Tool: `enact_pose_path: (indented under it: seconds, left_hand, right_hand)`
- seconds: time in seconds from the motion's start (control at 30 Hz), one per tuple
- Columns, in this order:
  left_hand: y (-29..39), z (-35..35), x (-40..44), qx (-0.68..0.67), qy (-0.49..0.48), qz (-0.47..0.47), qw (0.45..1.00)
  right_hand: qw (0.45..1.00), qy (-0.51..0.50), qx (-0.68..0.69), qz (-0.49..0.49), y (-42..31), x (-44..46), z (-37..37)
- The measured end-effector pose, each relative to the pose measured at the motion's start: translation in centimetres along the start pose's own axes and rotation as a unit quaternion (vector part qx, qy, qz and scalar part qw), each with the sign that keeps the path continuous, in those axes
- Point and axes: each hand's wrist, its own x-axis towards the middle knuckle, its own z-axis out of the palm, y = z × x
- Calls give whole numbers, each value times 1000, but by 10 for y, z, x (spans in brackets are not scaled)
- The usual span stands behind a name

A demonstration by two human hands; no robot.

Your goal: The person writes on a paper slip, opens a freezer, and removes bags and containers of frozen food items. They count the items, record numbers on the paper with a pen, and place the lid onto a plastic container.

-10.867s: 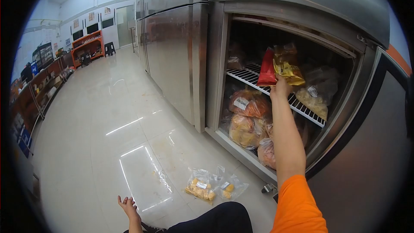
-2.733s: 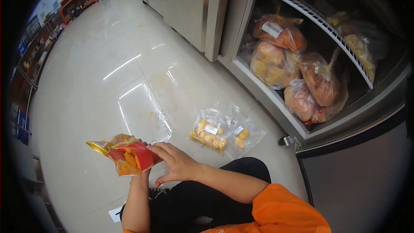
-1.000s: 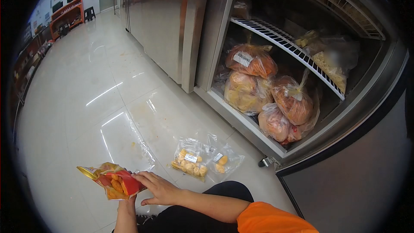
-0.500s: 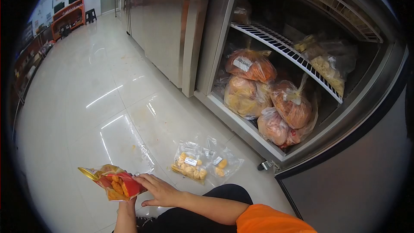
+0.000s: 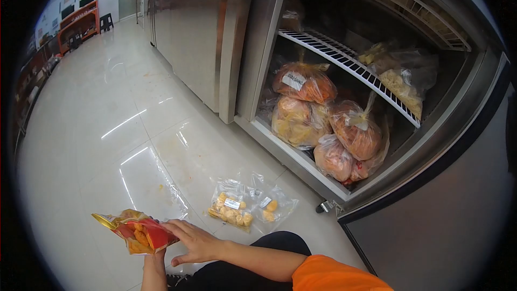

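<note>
A red and gold printed food bag [image 5: 161, 233] is at the lower left, its mouth gaping, with orange-brown breaded pieces [image 5: 140, 237] visible inside. My left hand [image 5: 156, 258] holds this bag from beneath; most of its fingers are hidden behind it. Against the bag's right side rest the fingertips of my right hand [image 5: 196, 242], fingers stretched and thumb held apart. On the floor in front of my knee lies a clear bag [image 5: 231, 213] of yellowish chunks with a white label. Touching it is a second clear bag [image 5: 274, 207] with a few pieces.
A steel fridge [image 5: 247, 97] stands with its door [image 5: 431, 210] swung open on the right. Several tied bags of food [image 5: 301, 121] are piled on its bottom, and more bags lie on the wire shelf [image 5: 344, 64]. An orange rack [image 5: 81, 27] is far off on the tiled floor [image 5: 97, 145].
The view has shifted slightly, so everything sits a little further left. Both hands keep about the same place at the red and gold bag.
</note>
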Motion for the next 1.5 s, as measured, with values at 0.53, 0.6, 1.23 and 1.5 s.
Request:
enact_pose_path:
  seconds: [0.53,0.6,1.23,1.5]
  left_hand:
    - [9,86,-19,-39,-38,140,989]
    - [19,82,-16,-31,-36,154,987]
    - [33,88,-12,7,6,198,980]
    - [41,75,-11,7,-12,203,979]
  right_hand:
    - [796,366,-481,7,-53,80,-525]
    - [752,364,-531,137,-53,85,-580]
    - [530,395,-638,396,23,24,-788]
    - [386,559,-665,311,-59,-16,-845]
